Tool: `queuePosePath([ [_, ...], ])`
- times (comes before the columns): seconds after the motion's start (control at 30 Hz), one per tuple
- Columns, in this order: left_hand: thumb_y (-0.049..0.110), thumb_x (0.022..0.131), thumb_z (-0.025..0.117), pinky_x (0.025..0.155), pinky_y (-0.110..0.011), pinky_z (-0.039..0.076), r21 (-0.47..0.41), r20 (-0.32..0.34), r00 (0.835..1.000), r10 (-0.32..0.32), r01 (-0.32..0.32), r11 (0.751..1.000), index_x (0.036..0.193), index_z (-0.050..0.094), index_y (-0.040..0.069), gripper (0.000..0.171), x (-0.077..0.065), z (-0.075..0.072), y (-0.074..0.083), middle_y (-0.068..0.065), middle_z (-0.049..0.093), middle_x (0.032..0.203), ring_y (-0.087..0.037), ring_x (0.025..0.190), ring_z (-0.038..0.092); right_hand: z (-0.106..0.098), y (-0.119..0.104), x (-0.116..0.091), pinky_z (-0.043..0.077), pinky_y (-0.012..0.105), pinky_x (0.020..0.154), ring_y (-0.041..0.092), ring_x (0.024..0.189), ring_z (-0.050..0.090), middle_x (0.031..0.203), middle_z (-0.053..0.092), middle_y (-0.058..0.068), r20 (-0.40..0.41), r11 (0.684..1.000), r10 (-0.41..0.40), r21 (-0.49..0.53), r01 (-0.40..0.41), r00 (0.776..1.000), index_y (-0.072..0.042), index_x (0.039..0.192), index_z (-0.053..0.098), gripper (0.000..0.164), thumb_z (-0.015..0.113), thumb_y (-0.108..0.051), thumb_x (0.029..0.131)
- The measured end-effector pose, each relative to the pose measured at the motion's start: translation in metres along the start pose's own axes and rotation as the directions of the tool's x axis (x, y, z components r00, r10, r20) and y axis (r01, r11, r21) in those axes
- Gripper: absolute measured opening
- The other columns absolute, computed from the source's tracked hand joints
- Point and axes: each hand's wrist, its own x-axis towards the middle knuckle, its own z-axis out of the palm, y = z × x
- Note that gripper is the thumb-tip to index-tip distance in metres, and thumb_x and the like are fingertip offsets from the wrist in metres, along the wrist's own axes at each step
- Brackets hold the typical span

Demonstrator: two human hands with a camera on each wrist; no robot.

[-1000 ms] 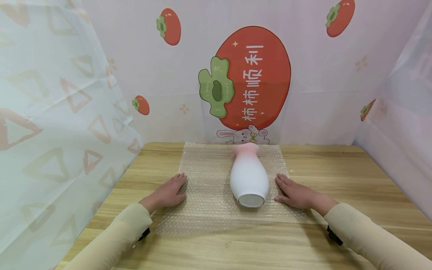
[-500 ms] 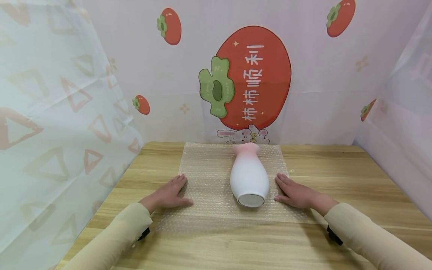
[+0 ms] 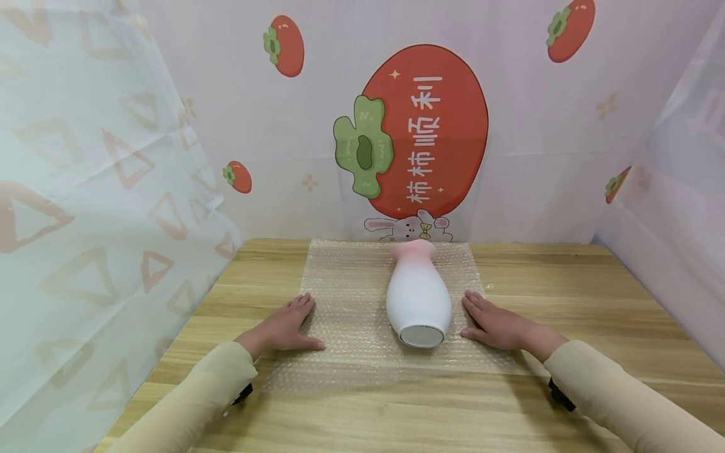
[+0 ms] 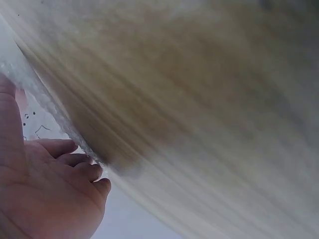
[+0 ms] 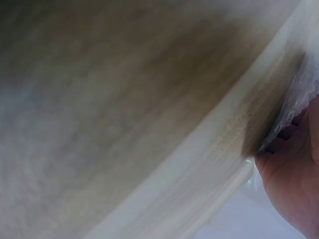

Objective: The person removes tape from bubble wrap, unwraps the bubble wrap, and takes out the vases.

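Observation:
A sheet of clear bubble wrap [image 3: 351, 340] is spread flat on the wooden table. On it, right of its middle, a white vase [image 3: 418, 292] with a pink neck lies on its side, its base toward me. My left hand [image 3: 286, 327] rests at the sheet's left edge, fingers straight, thumb spread over the wrap. At the right edge my right hand [image 3: 498, 324] lies palm down with extended fingers, a short way from the vase. In the left wrist view the fingertips [image 4: 97, 172] meet the edge of the wrap. Neither hand touches the vase.
The wooden table [image 3: 566, 296] extends to both sides and in front of the wrap. Behind it hangs a white cloth [image 3: 527, 126] printed with red persimmons. A patterned cloth [image 3: 113, 189] closes off the left side, and another sheet hangs at the right.
My left thumb has spread away from the fingers, to the right over the bubble wrap. The right hand and the vase have stayed in place.

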Motion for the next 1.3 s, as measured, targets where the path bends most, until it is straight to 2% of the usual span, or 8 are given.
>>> queuePosePath([
  [0.23,0.063,0.079,0.068,0.113,-0.052,0.016,-0.030,-0.007,1.000,-0.013,0.013,0.999,0.148,0.023,-0.011,0.111,-0.003,-0.002,0.002,-0.029,0.016,0.155,-0.042,0.143,0.014,-0.001,-0.002,0.000,0.021,0.058,0.109,0.050,0.139,0.015,0.151,0.016,0.036,0.000,1.000,-0.006,0.000,0.006,1.000,0.017,0.145,0.025,0.081,0.051,-0.045,0.099],
  [0.43,0.062,0.078,0.070,0.112,-0.054,0.018,-0.053,-0.041,0.999,-0.022,0.020,0.998,0.146,0.032,-0.009,0.105,-0.003,-0.008,0.001,-0.029,0.022,0.153,-0.043,0.141,0.019,-0.001,0.000,0.000,0.020,0.058,0.109,0.049,0.140,0.014,0.152,0.015,0.035,0.009,1.000,0.005,0.002,-0.005,1.000,0.016,0.145,0.024,0.081,0.051,-0.045,0.099],
  [0.73,0.055,0.083,0.070,0.110,-0.055,0.022,-0.067,-0.045,0.999,0.004,-0.007,0.998,0.145,0.025,-0.016,0.104,0.003,-0.029,0.001,-0.034,0.024,0.150,-0.047,0.138,0.024,0.000,0.001,0.000,0.020,0.058,0.109,0.049,0.140,0.014,0.152,0.015,0.035,0.007,1.000,0.003,-0.001,-0.003,1.000,0.016,0.145,0.024,0.082,0.050,-0.046,0.099],
  [1.0,0.057,0.083,0.069,0.111,-0.052,0.022,-0.079,-0.065,0.998,0.004,-0.009,0.997,0.150,0.023,-0.008,0.104,0.016,-0.054,0.011,-0.027,0.023,0.154,-0.040,0.141,0.023,-0.001,0.000,0.000,0.020,0.058,0.109,0.050,0.139,0.014,0.151,0.015,0.036,0.003,1.000,-0.004,0.010,0.004,1.000,0.017,0.145,0.024,0.080,0.051,-0.044,0.099],
  [1.17,0.056,0.083,0.069,0.111,-0.051,0.024,-0.116,-0.048,0.999,0.005,-0.011,0.993,0.151,0.022,-0.005,0.102,0.028,-0.068,0.026,-0.022,0.025,0.155,-0.037,0.141,0.025,0.000,0.001,0.000,0.019,0.058,0.109,0.049,0.140,0.014,0.152,0.014,0.035,0.008,1.000,0.000,0.007,0.000,1.000,0.016,0.146,0.023,0.082,0.049,-0.047,0.099],
  [1.3,0.057,0.084,0.067,0.111,-0.049,0.024,-0.143,-0.044,0.999,0.006,-0.012,0.990,0.152,0.025,0.000,0.098,0.042,-0.073,0.039,-0.017,0.028,0.155,-0.033,0.141,0.026,-0.001,0.001,0.000,0.019,0.057,0.110,0.048,0.140,0.013,0.152,0.014,0.035,0.011,1.000,0.004,0.006,-0.004,1.000,0.016,0.146,0.023,0.082,0.050,-0.046,0.099],
])
